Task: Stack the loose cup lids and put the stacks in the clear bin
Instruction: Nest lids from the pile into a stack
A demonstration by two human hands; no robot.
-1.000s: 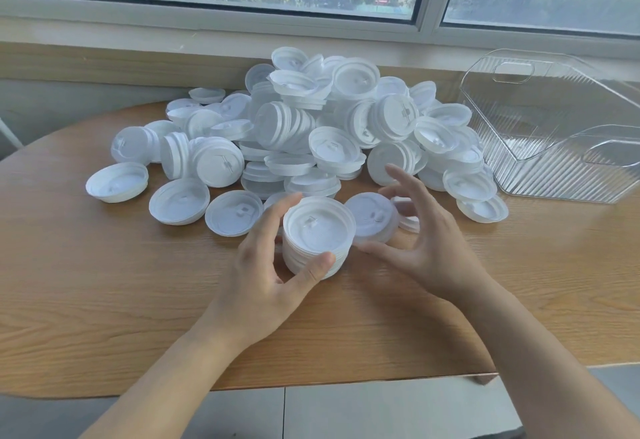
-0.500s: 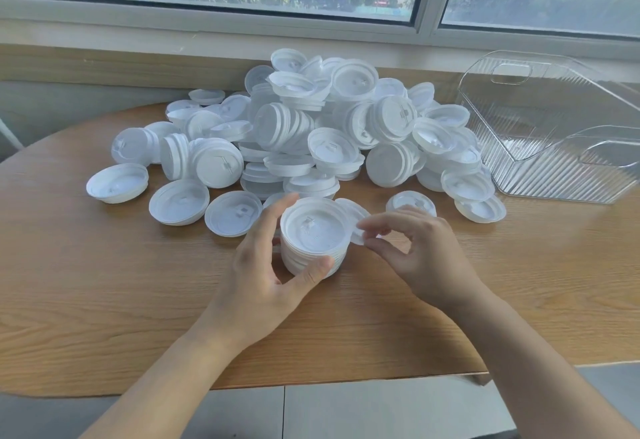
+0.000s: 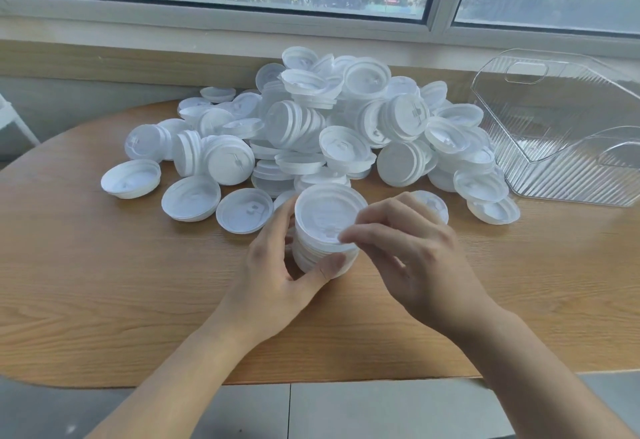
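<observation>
I see my left hand [image 3: 277,272] curled round a short stack of white plastic cup lids [image 3: 323,248] on the wooden bench [image 3: 104,283], my right hand [image 3: 408,258] pinching its top lid [image 3: 325,210]; the clear ribbed plastic bin [image 3: 561,134] stands well right.

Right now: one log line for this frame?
left hand grips lid stack | right hand sets lid on top | bin empty

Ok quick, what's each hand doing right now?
Left hand: holds the stack of lids.
Right hand: pinches the top lid onto it.
</observation>
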